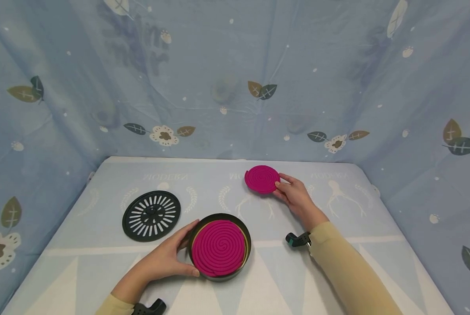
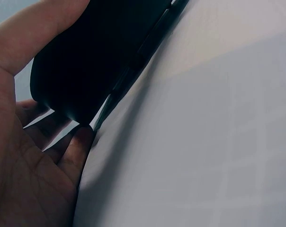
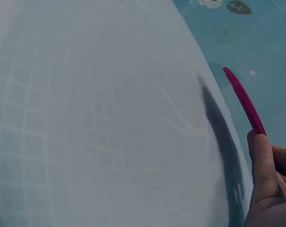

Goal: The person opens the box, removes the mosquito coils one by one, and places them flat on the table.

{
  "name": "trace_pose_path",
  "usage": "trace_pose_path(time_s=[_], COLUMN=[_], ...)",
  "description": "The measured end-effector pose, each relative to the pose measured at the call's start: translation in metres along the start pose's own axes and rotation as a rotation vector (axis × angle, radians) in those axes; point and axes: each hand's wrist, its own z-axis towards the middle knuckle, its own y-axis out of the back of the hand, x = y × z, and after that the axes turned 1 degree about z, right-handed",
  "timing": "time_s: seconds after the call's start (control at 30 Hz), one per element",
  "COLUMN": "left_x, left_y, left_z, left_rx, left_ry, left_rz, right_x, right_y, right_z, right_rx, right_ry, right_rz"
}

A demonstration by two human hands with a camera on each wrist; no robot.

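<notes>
A round dark tin stands on the table with a pink mosquito coil lying inside it. My left hand grips the tin from its left side, thumb near the front and fingers round the back. In the left wrist view, the tin appears as a dark shape between the thumb and fingers. My right hand pinches a second pink mosquito coil by its right edge, over the far part of the table. Edge-on, that coil rises from the fingertips in the right wrist view.
A black slotted round lid lies on the table, left of the tin and beyond the left hand. The patterned tablecloth covers the table. Blue printed curtains hang behind it and along both sides.
</notes>
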Motion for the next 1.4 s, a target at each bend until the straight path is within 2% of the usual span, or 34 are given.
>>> trace_pose_path(time_s=[0.3, 0.6, 0.97, 1.13, 1.4], left_x=[0.0, 0.0, 0.0, 0.0, -0.001], left_y=[0.001, 0.002, 0.0, 0.0, 0.001], left_z=[-0.001, -0.001, -0.001, -0.001, -0.001], left_rx=[-0.002, -0.003, 0.0, -0.006, -0.006], left_ry=[0.011, 0.013, 0.002, 0.003, 0.012], left_rz=[-0.002, 0.006, -0.004, 0.006, 0.014], right_x=[-0.007, -0.004, 0.004, 0.009, 0.013], right_y=[-0.006, -0.013, -0.012, -0.01, -0.004], right_z=[0.017, 0.022, 0.022, 0.019, 0.011], right_rx=[-0.07, -0.098, -0.034, 0.011, 0.027], right_ry=[-0.029, -0.032, -0.033, -0.048, -0.034], right_rz=[-0.061, -0.12, -0.108, -0.17, -0.258])
